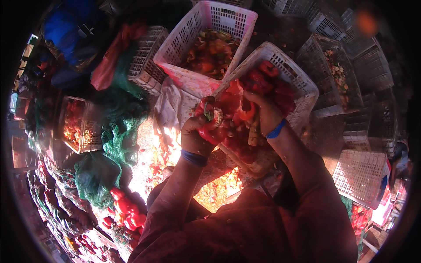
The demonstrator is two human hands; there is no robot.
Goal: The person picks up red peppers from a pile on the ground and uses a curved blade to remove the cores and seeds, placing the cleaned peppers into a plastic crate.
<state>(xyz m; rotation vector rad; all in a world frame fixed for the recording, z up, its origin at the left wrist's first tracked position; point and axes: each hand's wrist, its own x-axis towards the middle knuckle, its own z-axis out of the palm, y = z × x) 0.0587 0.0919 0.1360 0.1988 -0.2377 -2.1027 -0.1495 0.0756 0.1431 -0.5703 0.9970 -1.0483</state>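
Observation:
My left hand (196, 135) grips a piece of red bell pepper (213, 131) with its green stem and pale seed core facing up. My right hand (270, 115) holds a hollowed red pepper piece (246, 110), its cut opening showing. Under the right fingers juts a short tan handle (253, 134), perhaps a knife's; no blade can be made out. Both hands are above a white plastic crate (304, 82) of red peppers (261, 80). Behind it a second, pink-stained crate (159, 59) contains pepper cores and scraps (213, 49).
Green mesh sacks (97, 177) and whole red peppers (128, 210) lie on the left. Another crate (90, 131) there holds red pieces. Several crates stand on the right, one upturned (358, 176). Sunlit scraps (220, 190) cover the floor below my arms. A whitish cloth (174, 105) hangs beside the crates.

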